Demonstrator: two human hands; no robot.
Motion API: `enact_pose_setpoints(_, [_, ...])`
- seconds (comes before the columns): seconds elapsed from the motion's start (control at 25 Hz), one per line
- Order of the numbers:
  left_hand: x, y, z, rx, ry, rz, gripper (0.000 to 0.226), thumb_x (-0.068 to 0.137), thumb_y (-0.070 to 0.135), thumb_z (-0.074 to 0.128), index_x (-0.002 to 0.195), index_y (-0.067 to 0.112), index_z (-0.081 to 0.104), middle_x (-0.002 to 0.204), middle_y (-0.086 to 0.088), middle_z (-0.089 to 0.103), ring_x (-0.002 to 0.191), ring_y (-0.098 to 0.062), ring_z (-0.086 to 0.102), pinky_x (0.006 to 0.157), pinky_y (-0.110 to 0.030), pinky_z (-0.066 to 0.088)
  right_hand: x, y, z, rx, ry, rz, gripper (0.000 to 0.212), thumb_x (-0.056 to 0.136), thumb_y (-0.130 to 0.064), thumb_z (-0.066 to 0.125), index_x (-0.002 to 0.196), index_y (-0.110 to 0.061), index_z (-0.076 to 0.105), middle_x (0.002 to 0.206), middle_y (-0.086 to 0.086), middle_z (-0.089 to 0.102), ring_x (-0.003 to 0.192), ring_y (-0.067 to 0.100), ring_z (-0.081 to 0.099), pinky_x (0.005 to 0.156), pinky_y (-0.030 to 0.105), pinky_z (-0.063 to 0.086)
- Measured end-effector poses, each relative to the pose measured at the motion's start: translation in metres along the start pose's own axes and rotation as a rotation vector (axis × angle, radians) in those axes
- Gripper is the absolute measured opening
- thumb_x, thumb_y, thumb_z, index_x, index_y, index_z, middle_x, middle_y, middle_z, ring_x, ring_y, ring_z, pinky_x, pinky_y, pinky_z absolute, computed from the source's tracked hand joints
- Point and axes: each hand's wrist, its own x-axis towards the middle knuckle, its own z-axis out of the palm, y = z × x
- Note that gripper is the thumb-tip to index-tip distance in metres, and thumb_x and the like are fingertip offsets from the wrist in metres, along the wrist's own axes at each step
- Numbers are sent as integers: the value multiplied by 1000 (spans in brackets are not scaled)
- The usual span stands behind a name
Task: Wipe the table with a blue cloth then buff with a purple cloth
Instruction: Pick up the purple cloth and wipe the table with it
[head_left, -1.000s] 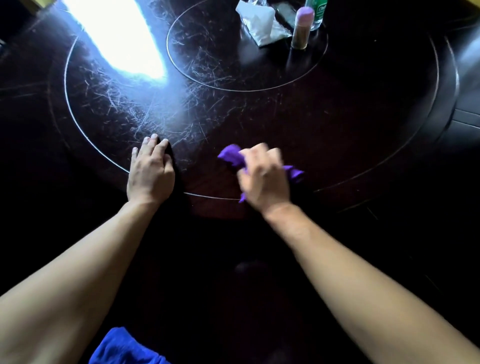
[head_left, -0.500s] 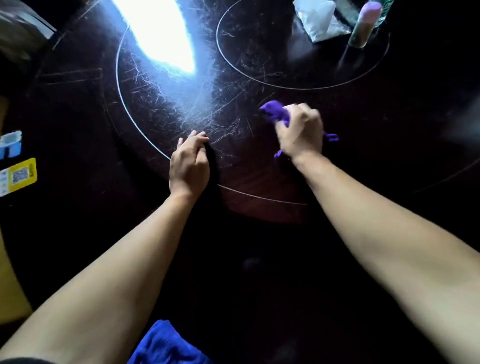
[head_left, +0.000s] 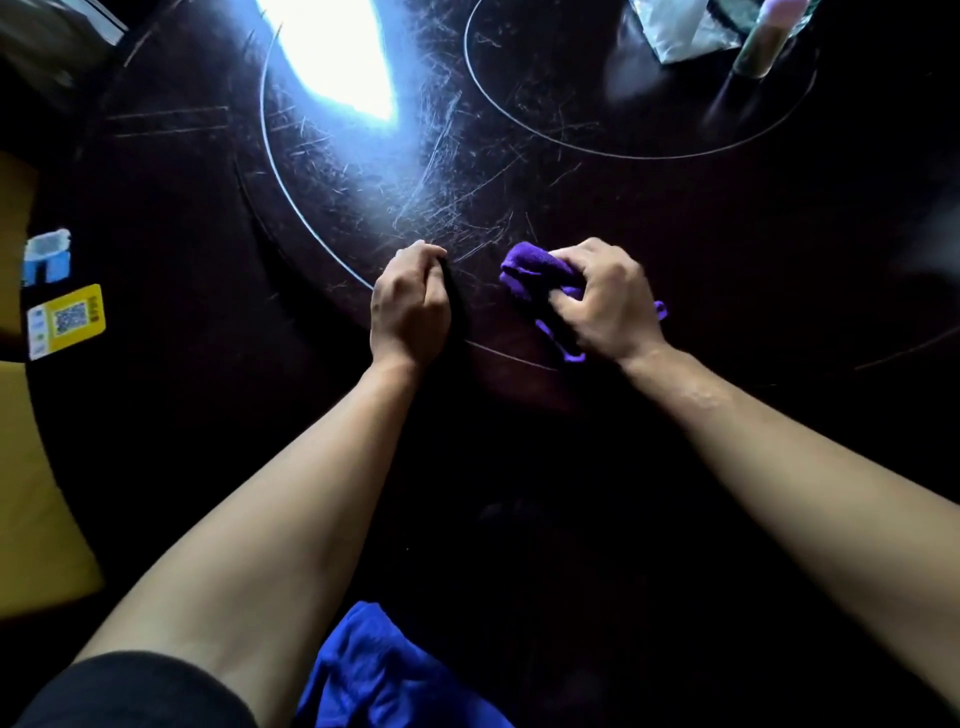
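My right hand (head_left: 605, 301) grips a bunched purple cloth (head_left: 530, 273) and presses it on the dark, scratched round table (head_left: 727, 260), near the thin inlaid ring. The cloth sticks out past my fingers on the left and a bit shows under my palm. My left hand (head_left: 408, 306) rests on the table just left of it, fingers curled together, nothing visible in it. A blue cloth (head_left: 379, 675) lies crumpled at the near edge, between my forearms.
A white packet (head_left: 675, 31) and a bottle with a pink cap (head_left: 763, 36) stand on the inner circle at the far right. Yellow and blue cards (head_left: 62, 317) lie at the left rim. Bright glare (head_left: 337, 57) covers the far left of the table.
My right hand swept the purple cloth away over the table and has now drawn it back toward me, close to my left hand. My left hand's fingers have curled in.
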Motion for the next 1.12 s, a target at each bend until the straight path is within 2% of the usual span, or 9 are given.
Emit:
enact_pose_setpoints(0.04, [-2, -1, 0, 31, 12, 14, 26, 94, 17, 45, 99, 7, 69, 104, -12, 71, 103, -28, 63, 93, -31, 41, -2, -6, 6, -46, -44, 28, 33, 81, -10, 69, 114, -11, 71, 110, 11, 69, 100, 34, 61, 92, 35, 42])
enact_pose_setpoints(0.12, [-2, -1, 0, 12, 9, -8, 33, 96, 25, 42, 92, 6, 68, 96, -13, 69, 96, -30, 62, 89, -36, 41, -28, -16, 16, -11, -176, -172, 32, 77, -9, 72, 109, -10, 72, 107, 11, 70, 94, 33, 62, 86, 36, 44])
enact_pose_setpoints(0.28, [11, -1, -28, -446, -15, -230, 36, 94, 31, 44, 85, 10, 71, 83, -18, 72, 82, -26, 66, 84, -42, 49, -103, -44, 33, 161, -297, -493, 22, 86, -15, 74, 106, -9, 73, 99, 7, 71, 82, 26, 60, 78, 33, 50])
enact_pose_setpoints(0.4, [-30, -26, -58, -159, 56, -77, 31, 99, 24, 42, 93, 12, 70, 97, -6, 73, 95, -15, 67, 91, -40, 52, -109, -66, 70, 155, -235, -325, 31, 81, -6, 73, 111, -9, 71, 101, 7, 70, 85, 27, 56, 81, 35, 50])
enact_pose_setpoints(0.52, [-97, -68, -85, 91, -108, 94, 29, 100, 11, 41, 113, 0, 65, 135, -11, 61, 132, -23, 53, 114, -39, 39, -100, -95, 107, 78, -285, -225, 34, 83, -14, 69, 117, -15, 69, 109, 4, 68, 93, 27, 52, 87, 37, 48])
enact_pose_setpoints(0.68, [-153, -100, -118, 285, -205, -28, 34, 96, 3, 49, 128, -2, 59, 146, -18, 52, 142, -31, 42, 120, -40, 30, -113, -105, 114, -89, -457, -534, 29, 95, -38, 52, 120, -30, 63, 117, -9, 62, 95, 22, 49, 84, 40, 46])
enact_pose_setpoints(0.8, [-186, -104, -128, 430, -271, 46, 40, 97, 5, 52, 135, -4, 53, 152, -21, 43, 145, -36, 36, 122, -47, 26, -143, -91, 82, -68, -703, -803, 28, 99, -38, 48, 121, -29, 63, 119, -3, 62, 91, 23, 50, 88, 38, 42])
enact_pose_setpoints(1.0, [-190, -84, -128, 414, -293, -84, 43, 98, 8, 49, 140, -3, 48, 157, -19, 36, 150, -33, 28, 124, -48, 19, -217, -45, 5, 7, -941, -614, 17, 91, -31, 66, 108, -28, 70, 109, -2, 63, 88, 18, 45, 81, 35, 44])
enact_pose_setpoints(1.12, [-186, -70, -126, 417, -321, -170, 46, 97, 9, 49, 142, -2, 46, 159, -19, 32, 151, -33, 22, 125, -48, 16, -224, -34, -10, 81, -858, -549, 18, 86, -20, 73, 104, -22, 73, 102, 0, 65, 88, 19, 51, 80, 38, 47])
